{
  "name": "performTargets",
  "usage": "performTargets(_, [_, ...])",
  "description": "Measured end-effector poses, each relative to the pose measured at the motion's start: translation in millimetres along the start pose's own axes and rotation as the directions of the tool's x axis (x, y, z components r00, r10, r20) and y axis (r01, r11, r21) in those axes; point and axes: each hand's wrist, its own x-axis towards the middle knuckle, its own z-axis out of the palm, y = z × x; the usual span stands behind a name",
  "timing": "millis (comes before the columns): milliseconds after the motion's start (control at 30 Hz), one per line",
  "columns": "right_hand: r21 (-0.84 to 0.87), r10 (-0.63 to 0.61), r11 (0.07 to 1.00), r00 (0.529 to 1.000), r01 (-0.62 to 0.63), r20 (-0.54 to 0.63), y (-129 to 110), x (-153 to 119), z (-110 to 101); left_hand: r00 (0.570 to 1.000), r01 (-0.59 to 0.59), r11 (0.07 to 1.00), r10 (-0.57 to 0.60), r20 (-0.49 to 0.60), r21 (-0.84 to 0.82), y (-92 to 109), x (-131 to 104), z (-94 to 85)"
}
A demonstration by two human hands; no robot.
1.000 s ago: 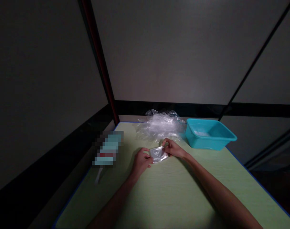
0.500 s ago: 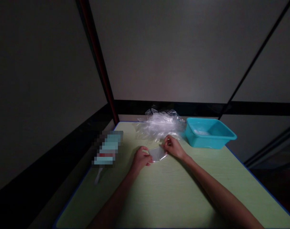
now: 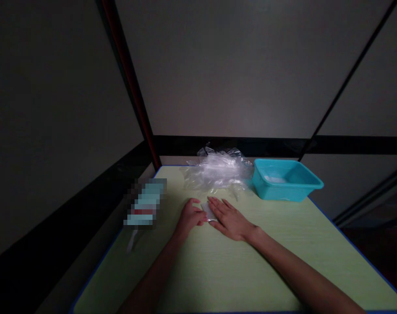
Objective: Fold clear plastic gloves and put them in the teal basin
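A small clear plastic packet lies flat on the pale green table. My left hand pinches its left edge between thumb and fingers. Over the packet's right part, my right hand lies flat with its fingers stretched out, hiding much of it. Just beyond both hands is a loose pile of clear plastic bags.
A turquoise plastic basket with something pale inside stands at the back right. On the left edge of the table lies a blurred-out light green object with a whitish strip below it. Dark-banded walls stand behind and to the left.
My right hand has gone from a pinch at the packet's right edge to lying flat on top of it, palm down. My left hand has kept its hold on the left edge.
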Motion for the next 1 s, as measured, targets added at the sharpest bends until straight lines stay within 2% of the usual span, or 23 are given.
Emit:
performTargets(333, [-0.03,0.035,0.999,0.998,-0.034,0.051,1.3,0.1,1.4,0.997,-0.072,0.988,0.074,-0.008,0.137,-3.1,4.0,-2.4])
performTargets(433, [-0.039,0.042,0.998,0.998,-0.04,0.049,0.7,0.0,0.7,0.983,-0.161,0.961,0.177,-0.053,0.223,-6.7,1.9,-4.7])
performTargets(567, [-0.056,0.045,0.997,0.999,-0.046,-0.021,-1.7,-2.2,-0.3,0.921,-0.303,0.881,0.368,-0.125,0.364,-11.9,-10.3,-6.3])
performTargets(633, [-0.063,0.03,0.997,0.998,-0.033,-0.048,-2.4,-3.6,1.0,0.863,-0.421,0.762,0.504,-0.042,0.492,-14.9,-17.6,-4.7])
performTargets(700, [-0.062,0.02,0.998,0.998,-0.024,-0.052,-2.2,-4.5,3.5,0.766,-0.556,0.533,0.627,0.143,0.638,-19.3,-22.3,-1.7])
performTargets(767, [-0.063,0.025,0.998,0.999,-0.027,-0.04,-1.2,-4.7,6.2,0.67,-0.636,0.278,0.661,0.338,0.72,-24.9,-23.5,1.5])
performTargets(800, [-0.065,0.031,0.997,0.999,-0.032,-0.029,-0.6,-4.7,7.2,0.649,-0.645,0.196,0.65,0.394,0.739,-27.8,-23.1,2.8])
performTargets(900, [-0.073,0.041,0.997,0.999,-0.041,0.009,0.7,-4.2,8.1,0.644,-0.614,0.052,0.61,0.461,0.788,-34.5,-20.4,4.6])
performTargets(1000, [-0.077,0.039,0.996,0.998,-0.036,0.044,0.9,-3.7,7.3,0.655,-0.576,-0.011,0.592,0.47,0.817,-36.7,-19.5,4.4])
